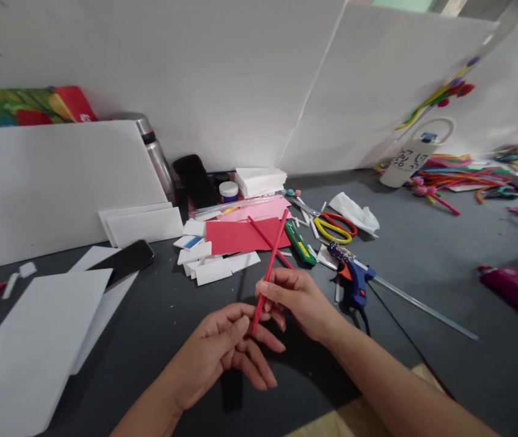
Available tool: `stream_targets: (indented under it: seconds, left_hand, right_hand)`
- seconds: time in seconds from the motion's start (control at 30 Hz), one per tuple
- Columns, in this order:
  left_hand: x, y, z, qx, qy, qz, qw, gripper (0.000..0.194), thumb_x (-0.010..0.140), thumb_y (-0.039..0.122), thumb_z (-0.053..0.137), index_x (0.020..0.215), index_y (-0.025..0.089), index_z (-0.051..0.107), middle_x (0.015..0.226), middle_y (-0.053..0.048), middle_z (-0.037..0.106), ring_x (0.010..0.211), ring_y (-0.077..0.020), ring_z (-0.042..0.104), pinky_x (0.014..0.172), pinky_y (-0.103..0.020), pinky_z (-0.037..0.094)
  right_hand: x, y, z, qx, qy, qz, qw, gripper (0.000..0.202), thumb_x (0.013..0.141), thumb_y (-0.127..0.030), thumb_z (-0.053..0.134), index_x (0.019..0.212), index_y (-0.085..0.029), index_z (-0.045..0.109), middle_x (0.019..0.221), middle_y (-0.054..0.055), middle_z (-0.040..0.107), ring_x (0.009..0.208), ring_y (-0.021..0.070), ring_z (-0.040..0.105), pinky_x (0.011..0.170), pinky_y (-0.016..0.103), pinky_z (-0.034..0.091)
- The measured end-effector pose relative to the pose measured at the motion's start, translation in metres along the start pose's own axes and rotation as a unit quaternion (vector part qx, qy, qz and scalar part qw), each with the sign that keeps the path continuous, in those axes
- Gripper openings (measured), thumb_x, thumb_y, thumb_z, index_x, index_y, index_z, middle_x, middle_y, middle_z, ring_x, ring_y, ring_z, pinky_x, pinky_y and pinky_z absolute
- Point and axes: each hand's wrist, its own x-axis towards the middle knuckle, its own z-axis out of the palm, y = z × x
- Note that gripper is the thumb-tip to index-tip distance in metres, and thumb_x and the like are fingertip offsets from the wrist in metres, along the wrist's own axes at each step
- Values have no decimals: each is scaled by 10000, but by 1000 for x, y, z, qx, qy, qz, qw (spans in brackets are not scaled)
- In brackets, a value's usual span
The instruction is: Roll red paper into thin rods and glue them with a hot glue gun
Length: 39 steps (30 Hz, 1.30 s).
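My right hand (296,296) pinches a thin red stick (274,258) between thumb and fingers, a little below its middle. The stick slants up and away over the table. Beside its lower end is my left hand (232,346), palm turned up, fingers spread and thumb apart from the stick. Whether the left fingers touch the stick's end I cannot tell. A second red stick (259,232) lies across a sheet of red paper (227,237) just beyond the hands. Small white paper pieces (213,271) are scattered at the red sheet's near left edge.
Right of the hands lie a green cutter (301,244), yellow and red-handled scissors (334,232) and a blue glue gun (356,282) with a long clear glue stick (427,306). White boards (36,346) and a phone (129,262) are left. A white bottle (407,161) stands back right.
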Motion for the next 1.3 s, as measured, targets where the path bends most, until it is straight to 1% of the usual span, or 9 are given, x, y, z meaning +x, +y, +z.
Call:
stream_targets:
  seconds: [0.3, 0.43, 0.53, 0.7, 0.87, 0.97, 1.07, 1.17, 1.3]
  left_hand:
    - [4, -9, 0, 139, 90, -7, 986, 331, 943, 492, 492, 886, 168, 519, 798, -75, 715, 457, -147, 658, 363, -209, 482]
    - [2, -14, 4, 288, 109, 7, 951, 381, 964, 525, 416, 831, 184, 522, 504, 25, 592, 293, -67, 432, 315, -153, 288]
    - [0, -15, 3, 367, 110, 47, 922, 381, 998, 475, 356, 808, 192, 526, 398, 72, 472, 316, -65, 386, 406, -173, 318]
    - [-5, -9, -1, 401, 128, 118, 900, 328, 1001, 412, 383, 829, 194, 557, 480, 62, 480, 392, -86, 433, 489, -214, 348]
    - [-6, -2, -4, 414, 250, 212, 849, 180, 940, 309, 549, 843, 204, 658, 840, -36, 686, 553, -107, 526, 589, -236, 411]
    - [-1, 1, -5, 406, 293, 245, 830, 40, 838, 253, 693, 825, 220, 710, 990, -56, 691, 761, -166, 596, 685, -248, 439]
    - [2, 3, -5, 411, 309, 253, 819, 57, 816, 271, 720, 789, 221, 727, 928, -51, 681, 782, -180, 592, 670, -247, 432]
    - [2, 3, -4, 397, 297, 224, 839, 223, 875, 350, 650, 722, 194, 690, 733, -21, 629, 595, -126, 535, 561, -229, 392]
    - [2, 0, 1, 276, 247, 124, 921, 367, 917, 479, 558, 780, 158, 670, 477, 49, 491, 358, -49, 339, 413, -200, 250]
  right_hand:
    - [2, 0, -1, -22, 20, -7, 1000, 347, 792, -452, 746, 695, -151, 605, 550, -40, 585, 357, 49, 463, 345, 160, 382]
    - [2, 1, 3, -30, 18, -3, 999, 369, 782, -461, 752, 660, -159, 579, 524, -45, 572, 346, 56, 464, 335, 165, 382]
    - [2, 1, 4, -22, 23, -5, 999, 376, 777, -470, 754, 657, -161, 576, 513, -49, 568, 334, 59, 465, 328, 168, 378]
    - [7, -2, -8, 38, 90, -49, 994, 348, 786, -455, 757, 693, -150, 620, 536, -49, 558, 354, 54, 467, 345, 172, 377]
    - [11, -8, -20, 131, 165, -75, 975, 292, 755, -397, 799, 740, -139, 660, 528, -60, 517, 374, 45, 443, 365, 174, 353]
    - [10, -10, -19, 153, 144, -69, 975, 289, 751, -388, 803, 752, -134, 666, 523, -57, 512, 381, 49, 442, 368, 177, 348]
    - [7, -8, -13, 156, 88, -48, 983, 285, 793, -400, 770, 775, -135, 667, 537, -43, 541, 387, 58, 460, 383, 189, 379]
    - [4, -4, -6, 143, 20, -20, 989, 291, 824, -416, 741, 814, -132, 680, 551, -36, 564, 395, 65, 480, 401, 196, 405]
    - [-1, 0, 7, 110, -61, 31, 992, 314, 834, -431, 728, 823, -118, 697, 585, -10, 607, 427, 67, 521, 408, 180, 369]
